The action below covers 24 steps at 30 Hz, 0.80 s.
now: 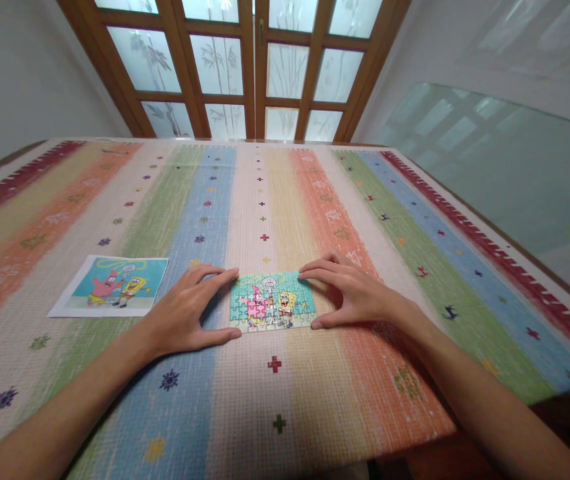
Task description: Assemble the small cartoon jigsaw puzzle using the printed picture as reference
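A small assembled jigsaw puzzle (271, 303) lies flat on the striped tablecloth (252, 393). It pictures a pink starfish figure, a pale figure and a yellow square figure on teal. My left hand (185, 310) spans its left side, fingertips at the upper left corner and thumb at the lower left. On the opposite side, my right hand (347, 293) does likewise, with fingers at the upper right corner and thumb at the lower right. Both palms arch over the cloth, away from the pieces. Left of my left hand lies a printed picture sheet (115, 283) with the same scene.
The cloth covers a table, with its near edge toward me at the lower right. Wooden doors (255, 73) with frosted panes stand beyond the far edge. A pale glass panel (505, 180) leans by the wall on the right.
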Each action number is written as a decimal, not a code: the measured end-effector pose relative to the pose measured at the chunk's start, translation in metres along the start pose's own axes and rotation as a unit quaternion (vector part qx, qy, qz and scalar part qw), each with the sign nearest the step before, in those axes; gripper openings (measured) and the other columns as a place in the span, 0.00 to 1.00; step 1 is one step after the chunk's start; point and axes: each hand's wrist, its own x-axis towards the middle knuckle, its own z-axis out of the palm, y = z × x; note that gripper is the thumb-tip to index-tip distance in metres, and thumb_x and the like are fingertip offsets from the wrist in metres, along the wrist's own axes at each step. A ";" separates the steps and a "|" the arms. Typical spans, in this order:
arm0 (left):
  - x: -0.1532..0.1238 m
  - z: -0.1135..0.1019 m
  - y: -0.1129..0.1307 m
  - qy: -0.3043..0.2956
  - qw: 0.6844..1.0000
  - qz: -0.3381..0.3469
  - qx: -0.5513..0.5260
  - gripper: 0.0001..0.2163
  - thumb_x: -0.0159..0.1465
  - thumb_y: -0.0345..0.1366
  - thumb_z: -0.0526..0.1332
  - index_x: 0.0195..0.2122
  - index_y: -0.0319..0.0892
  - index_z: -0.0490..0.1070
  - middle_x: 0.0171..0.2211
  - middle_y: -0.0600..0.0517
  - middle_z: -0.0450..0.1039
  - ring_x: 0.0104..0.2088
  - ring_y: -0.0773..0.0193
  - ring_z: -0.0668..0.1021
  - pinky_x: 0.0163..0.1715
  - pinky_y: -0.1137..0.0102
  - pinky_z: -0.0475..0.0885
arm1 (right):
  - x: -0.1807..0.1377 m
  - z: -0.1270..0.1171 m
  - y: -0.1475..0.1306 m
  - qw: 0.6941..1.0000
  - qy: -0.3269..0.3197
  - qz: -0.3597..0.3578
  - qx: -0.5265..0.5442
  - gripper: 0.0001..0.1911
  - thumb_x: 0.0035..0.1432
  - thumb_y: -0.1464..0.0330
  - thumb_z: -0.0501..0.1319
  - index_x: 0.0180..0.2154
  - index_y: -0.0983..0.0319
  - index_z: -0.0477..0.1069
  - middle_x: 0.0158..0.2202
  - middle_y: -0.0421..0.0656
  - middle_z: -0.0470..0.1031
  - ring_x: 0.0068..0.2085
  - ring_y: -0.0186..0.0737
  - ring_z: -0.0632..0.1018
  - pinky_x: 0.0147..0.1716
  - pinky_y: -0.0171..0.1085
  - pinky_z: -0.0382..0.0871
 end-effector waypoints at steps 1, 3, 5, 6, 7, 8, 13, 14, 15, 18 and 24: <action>0.000 0.000 0.000 0.000 1.000 0.000 0.002 0.40 0.61 0.60 0.65 0.68 0.43 0.57 0.59 0.39 0.69 0.59 0.42 0.71 0.61 0.45 0.66 | 0.000 0.000 0.000 1.000 -0.001 0.002 0.000 0.40 0.51 0.48 0.73 0.61 0.58 0.69 0.56 0.49 0.75 0.55 0.56 0.70 0.56 0.55 0.69; 0.000 0.000 0.000 -0.003 1.000 0.000 0.003 0.40 0.61 0.60 0.65 0.68 0.43 0.57 0.59 0.38 0.69 0.59 0.42 0.71 0.62 0.45 0.66 | 0.000 0.000 -0.001 1.000 -0.003 0.005 -0.001 0.39 0.51 0.48 0.73 0.60 0.58 0.70 0.56 0.49 0.75 0.55 0.56 0.70 0.56 0.55 0.69; 0.000 0.001 0.001 -0.007 1.000 -0.001 0.000 0.39 0.62 0.59 0.64 0.68 0.44 0.57 0.60 0.39 0.69 0.60 0.42 0.71 0.62 0.45 0.65 | 0.000 0.000 -0.001 1.000 -0.003 0.006 0.000 0.38 0.52 0.48 0.72 0.59 0.58 0.70 0.57 0.49 0.75 0.55 0.56 0.70 0.56 0.55 0.69; -0.001 0.001 0.001 -0.010 1.000 -0.001 -0.002 0.39 0.62 0.60 0.64 0.68 0.44 0.57 0.60 0.39 0.69 0.60 0.43 0.71 0.62 0.45 0.65 | 0.001 0.000 -0.001 1.000 -0.002 0.004 0.000 0.38 0.52 0.48 0.72 0.59 0.58 0.71 0.57 0.49 0.75 0.55 0.56 0.70 0.56 0.55 0.68; -0.001 0.001 0.001 -0.011 1.000 -0.003 -0.003 0.39 0.62 0.60 0.64 0.68 0.45 0.56 0.61 0.40 0.68 0.60 0.43 0.71 0.63 0.45 0.65 | 0.001 0.000 -0.001 1.000 -0.001 0.002 0.001 0.37 0.52 0.48 0.72 0.59 0.58 0.71 0.57 0.49 0.75 0.56 0.56 0.69 0.56 0.55 0.68; -0.001 0.002 0.001 -0.013 1.000 -0.004 -0.004 0.39 0.62 0.60 0.64 0.69 0.46 0.56 0.61 0.40 0.68 0.60 0.43 0.71 0.63 0.45 0.65 | 0.001 0.001 -0.002 1.000 0.000 0.000 0.001 0.37 0.52 0.48 0.72 0.59 0.58 0.71 0.57 0.50 0.75 0.56 0.56 0.69 0.56 0.55 0.68; -0.001 0.002 0.000 -0.001 1.000 0.001 -0.007 0.39 0.61 0.59 0.65 0.69 0.46 0.58 0.61 0.40 0.69 0.60 0.42 0.72 0.62 0.44 0.66 | 0.000 0.000 -0.001 1.000 -0.001 -0.007 -0.008 0.33 0.53 0.48 0.72 0.55 0.57 0.74 0.57 0.49 0.74 0.55 0.55 0.69 0.55 0.54 0.69; 0.000 0.002 0.000 0.005 1.000 0.011 -0.006 0.38 0.62 0.59 0.65 0.68 0.46 0.58 0.61 0.40 0.70 0.60 0.42 0.72 0.62 0.44 0.66 | 0.000 0.000 -0.001 1.000 -0.001 -0.007 -0.010 0.32 0.53 0.48 0.72 0.54 0.57 0.74 0.57 0.49 0.74 0.55 0.55 0.69 0.55 0.54 0.69; 0.000 0.001 0.000 0.013 1.000 0.025 -0.005 0.37 0.62 0.58 0.65 0.68 0.47 0.60 0.60 0.41 0.71 0.60 0.43 0.73 0.62 0.44 0.67 | -0.001 -0.001 0.000 1.000 -0.002 -0.007 -0.011 0.32 0.53 0.48 0.72 0.54 0.57 0.74 0.57 0.49 0.74 0.55 0.55 0.69 0.55 0.55 0.69; 0.002 -0.003 0.001 0.051 0.996 0.074 -0.004 0.30 0.63 0.53 0.67 0.63 0.49 0.66 0.58 0.45 0.75 0.58 0.46 0.75 0.60 0.45 0.68 | -0.001 -0.001 0.000 1.000 -0.003 -0.008 -0.014 0.31 0.53 0.48 0.72 0.54 0.56 0.74 0.57 0.48 0.74 0.56 0.55 0.69 0.55 0.55 0.69; 0.007 -0.006 0.005 0.079 0.989 0.122 0.001 0.17 0.64 0.44 0.67 0.53 0.49 0.76 0.50 0.49 0.81 0.53 0.50 0.79 0.53 0.49 0.75 | 0.000 0.000 -0.002 1.000 0.008 -0.022 -0.014 0.30 0.53 0.49 0.72 0.53 0.58 0.75 0.58 0.49 0.74 0.57 0.55 0.69 0.56 0.55 0.69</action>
